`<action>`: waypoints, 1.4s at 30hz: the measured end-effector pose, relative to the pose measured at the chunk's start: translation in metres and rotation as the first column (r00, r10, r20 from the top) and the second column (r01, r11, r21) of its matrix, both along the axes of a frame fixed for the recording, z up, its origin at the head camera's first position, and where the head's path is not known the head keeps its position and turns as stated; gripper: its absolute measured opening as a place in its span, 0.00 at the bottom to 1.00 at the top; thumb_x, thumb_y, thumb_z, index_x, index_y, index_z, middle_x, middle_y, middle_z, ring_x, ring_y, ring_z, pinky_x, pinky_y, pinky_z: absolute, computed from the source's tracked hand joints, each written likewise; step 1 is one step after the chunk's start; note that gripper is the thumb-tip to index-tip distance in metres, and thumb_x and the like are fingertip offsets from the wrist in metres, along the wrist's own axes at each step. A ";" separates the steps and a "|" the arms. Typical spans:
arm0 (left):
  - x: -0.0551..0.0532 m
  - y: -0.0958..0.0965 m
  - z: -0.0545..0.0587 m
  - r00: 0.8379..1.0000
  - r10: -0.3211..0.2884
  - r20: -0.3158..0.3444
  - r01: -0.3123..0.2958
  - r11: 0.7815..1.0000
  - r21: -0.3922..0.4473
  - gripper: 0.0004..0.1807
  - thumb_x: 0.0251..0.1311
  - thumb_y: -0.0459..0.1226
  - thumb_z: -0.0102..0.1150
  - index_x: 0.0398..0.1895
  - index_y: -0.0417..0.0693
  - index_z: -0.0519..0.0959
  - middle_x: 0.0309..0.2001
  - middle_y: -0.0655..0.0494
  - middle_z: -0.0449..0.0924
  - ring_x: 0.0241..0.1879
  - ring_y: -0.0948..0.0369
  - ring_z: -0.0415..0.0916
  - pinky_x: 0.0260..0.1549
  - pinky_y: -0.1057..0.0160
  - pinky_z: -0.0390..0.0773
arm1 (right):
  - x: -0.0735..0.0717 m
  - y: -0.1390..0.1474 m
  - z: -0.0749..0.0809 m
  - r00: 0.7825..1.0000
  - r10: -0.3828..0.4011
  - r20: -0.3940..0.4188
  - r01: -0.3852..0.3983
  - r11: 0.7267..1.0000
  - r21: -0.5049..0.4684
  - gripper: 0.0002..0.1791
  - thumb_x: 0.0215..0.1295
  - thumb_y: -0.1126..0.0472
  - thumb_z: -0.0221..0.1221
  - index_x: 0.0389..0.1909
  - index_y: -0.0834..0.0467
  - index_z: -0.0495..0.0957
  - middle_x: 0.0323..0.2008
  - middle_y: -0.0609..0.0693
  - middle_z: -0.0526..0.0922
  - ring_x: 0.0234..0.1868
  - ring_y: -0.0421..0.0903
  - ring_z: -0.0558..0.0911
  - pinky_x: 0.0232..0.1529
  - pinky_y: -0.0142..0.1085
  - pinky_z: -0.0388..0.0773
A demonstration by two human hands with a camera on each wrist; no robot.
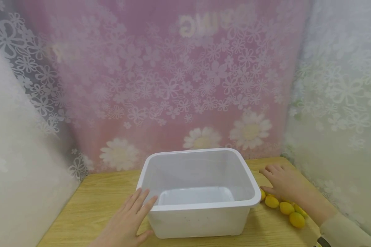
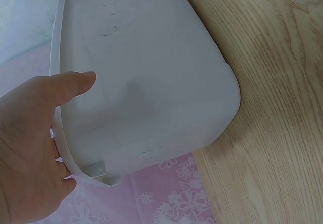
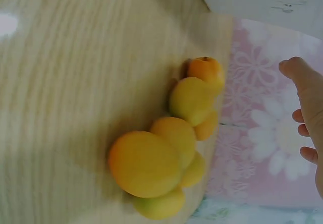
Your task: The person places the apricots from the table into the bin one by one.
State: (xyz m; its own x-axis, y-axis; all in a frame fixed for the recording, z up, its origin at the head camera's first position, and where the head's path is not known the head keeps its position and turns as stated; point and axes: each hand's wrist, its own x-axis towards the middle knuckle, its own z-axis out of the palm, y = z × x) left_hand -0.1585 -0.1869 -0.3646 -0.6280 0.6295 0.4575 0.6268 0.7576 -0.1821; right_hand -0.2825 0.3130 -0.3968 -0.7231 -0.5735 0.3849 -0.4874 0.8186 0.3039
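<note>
A white rectangular plastic bin [image 1: 201,219] stands on the wooden table, its open top facing up and nothing visible inside. At its front left corner is my left hand [image 1: 128,216], fingers spread and fairly straight over the rim, with the thumb [image 2: 75,85] lying along the outer wall in the left wrist view. To the right of the bin, several oval yellow-orange fruits [image 1: 287,208] lie in a close cluster. Over the far part of that cluster hovers my right hand [image 1: 282,183], palm down, fingers loosely extended and holding nothing; it hides some of the fruits.
The wood-grain table [image 1: 102,199] extends left of the bin and in front of the fruits. A pink flowered curtain [image 1: 173,85] hangs behind the table, with pale flowered sheets [image 1: 340,103] along both sides, close to the table's edges.
</note>
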 end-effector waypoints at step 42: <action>-0.001 0.000 -0.001 1.000 -0.001 0.004 0.001 1.000 -0.005 0.48 0.42 0.54 0.67 0.67 0.46 0.60 0.64 0.40 0.63 0.62 0.43 0.61 0.53 0.45 0.69 | -0.007 -0.013 -0.077 0.996 -0.020 -0.083 0.016 0.999 -0.050 0.16 0.39 0.49 0.65 0.22 0.54 0.71 0.23 0.47 0.63 0.27 0.49 0.65 0.25 0.41 0.63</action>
